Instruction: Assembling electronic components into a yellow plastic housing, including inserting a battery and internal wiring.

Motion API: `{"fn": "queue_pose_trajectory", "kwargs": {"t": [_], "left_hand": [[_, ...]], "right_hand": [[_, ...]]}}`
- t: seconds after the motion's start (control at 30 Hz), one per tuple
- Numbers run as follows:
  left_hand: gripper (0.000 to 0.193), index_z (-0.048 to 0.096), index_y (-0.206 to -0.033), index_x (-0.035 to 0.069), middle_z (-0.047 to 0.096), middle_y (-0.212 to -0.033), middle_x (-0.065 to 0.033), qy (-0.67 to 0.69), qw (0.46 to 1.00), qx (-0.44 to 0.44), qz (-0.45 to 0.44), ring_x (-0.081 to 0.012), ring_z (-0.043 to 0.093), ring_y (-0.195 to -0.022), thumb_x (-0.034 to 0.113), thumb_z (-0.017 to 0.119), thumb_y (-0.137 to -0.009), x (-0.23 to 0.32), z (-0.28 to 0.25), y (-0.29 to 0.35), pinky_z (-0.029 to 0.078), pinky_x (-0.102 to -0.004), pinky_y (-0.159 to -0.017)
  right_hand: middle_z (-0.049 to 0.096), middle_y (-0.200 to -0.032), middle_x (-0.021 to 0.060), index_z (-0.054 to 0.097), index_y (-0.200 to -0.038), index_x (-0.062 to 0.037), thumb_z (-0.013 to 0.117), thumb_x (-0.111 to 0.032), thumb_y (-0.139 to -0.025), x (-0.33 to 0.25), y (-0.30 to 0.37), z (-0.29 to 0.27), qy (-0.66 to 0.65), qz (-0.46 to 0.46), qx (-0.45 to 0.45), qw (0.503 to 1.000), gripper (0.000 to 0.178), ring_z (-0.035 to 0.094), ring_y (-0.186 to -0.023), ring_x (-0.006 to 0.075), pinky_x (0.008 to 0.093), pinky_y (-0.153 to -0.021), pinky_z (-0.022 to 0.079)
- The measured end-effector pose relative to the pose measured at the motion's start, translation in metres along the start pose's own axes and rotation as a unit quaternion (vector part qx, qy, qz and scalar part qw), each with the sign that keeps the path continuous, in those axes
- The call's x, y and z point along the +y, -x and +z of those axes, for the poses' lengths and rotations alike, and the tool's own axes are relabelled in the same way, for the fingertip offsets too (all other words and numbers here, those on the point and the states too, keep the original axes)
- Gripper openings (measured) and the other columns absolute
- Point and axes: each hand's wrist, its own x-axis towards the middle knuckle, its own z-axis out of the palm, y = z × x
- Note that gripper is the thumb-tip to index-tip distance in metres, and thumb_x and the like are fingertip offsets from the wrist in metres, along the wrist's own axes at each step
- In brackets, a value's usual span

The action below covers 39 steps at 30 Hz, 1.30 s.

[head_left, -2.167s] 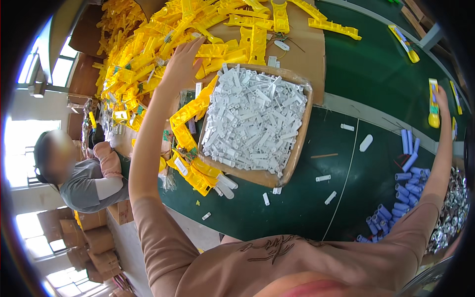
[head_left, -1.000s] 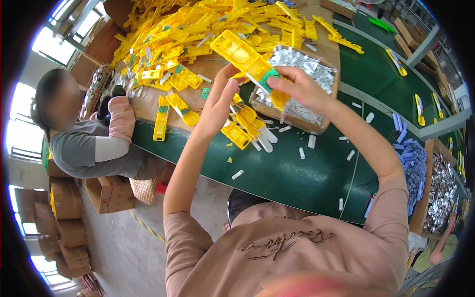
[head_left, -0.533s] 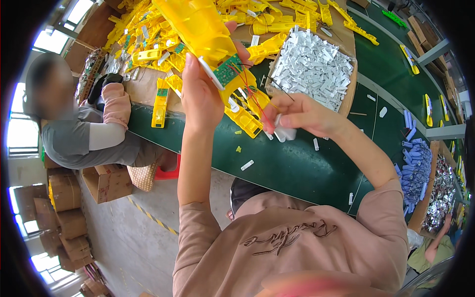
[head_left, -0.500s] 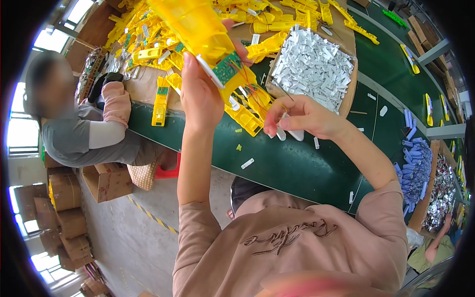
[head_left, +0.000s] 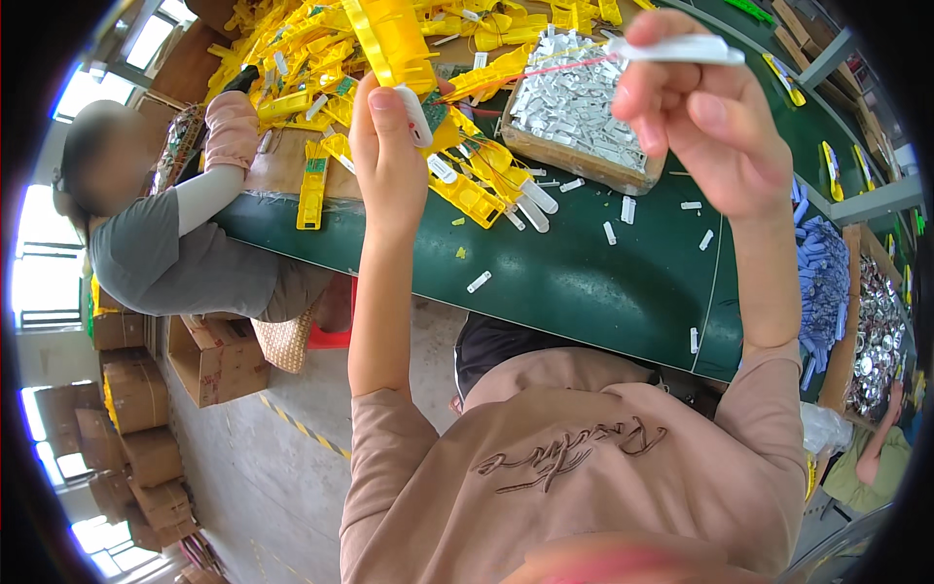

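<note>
My left hand is raised over the bench, closed around a yellow plastic housing. Under its thumb lies a white rounded part, beside a green circuit board partly hidden by the fingers. My right hand, up at the right, pinches a long white plastic piece. A thin red wire stretches from near that piece back toward the housing. Below the left hand, more yellow housings and several white strips rest on the green bench.
A cardboard box of small white parts stands behind. Yellow housings pile up at the far left. Blue parts and a box of shiny metal pieces are at right. A co-worker sits at left.
My right hand has risen from the bench toward the upper right with a white piece, drawing the red wire out. The left hand has lowered slightly and turned the housing.
</note>
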Motion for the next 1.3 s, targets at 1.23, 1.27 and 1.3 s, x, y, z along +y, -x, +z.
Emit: {"fn": "queue_pose_trajectory", "kwargs": {"t": [1.23, 1.27, 1.3], "left_hand": [[0.027, 0.048, -0.109, 0.000, 0.056, -0.086, -0.0051, 0.028, 0.945, -0.261, -0.197, -0.0086, 0.050, -0.072, 0.016, 0.045, -0.088, 0.015, 0.033, 0.062, 0.041, -0.0215, -0.065], [0.029, 0.047, -0.110, -0.002, 0.055, -0.085, -0.0055, 0.073, 0.945, -0.260, -0.184, -0.0092, 0.050, -0.075, 0.018, 0.041, -0.089, 0.015, 0.036, 0.066, 0.040, -0.0213, -0.068], [0.033, 0.046, -0.110, -0.003, 0.056, -0.083, -0.0063, 0.109, 0.935, -0.275, -0.196, -0.0103, 0.052, -0.074, 0.023, 0.039, -0.090, 0.017, 0.037, 0.068, 0.042, -0.0220, -0.067]], "right_hand": [[0.060, -0.081, 0.0085, 0.053, -0.111, -0.0024, 0.040, -0.024, -0.090, 0.044, 0.018, -0.004, 0.575, -0.118, 0.141, 0.797, 0.032, 0.056, -0.070, 0.0161, 0.0310, -0.065, 0.043], [0.060, -0.081, 0.0085, 0.053, -0.111, -0.0024, 0.040, -0.024, -0.090, 0.043, 0.021, -0.004, 0.580, -0.124, 0.143, 0.793, 0.032, 0.056, -0.070, 0.0161, 0.0310, -0.065, 0.043], [0.060, -0.084, 0.0091, 0.055, -0.108, -0.0018, 0.039, -0.023, -0.090, 0.043, 0.024, -0.006, 0.490, -0.096, 0.119, 0.858, 0.032, 0.056, -0.073, 0.0159, 0.0299, -0.068, 0.042]]}}
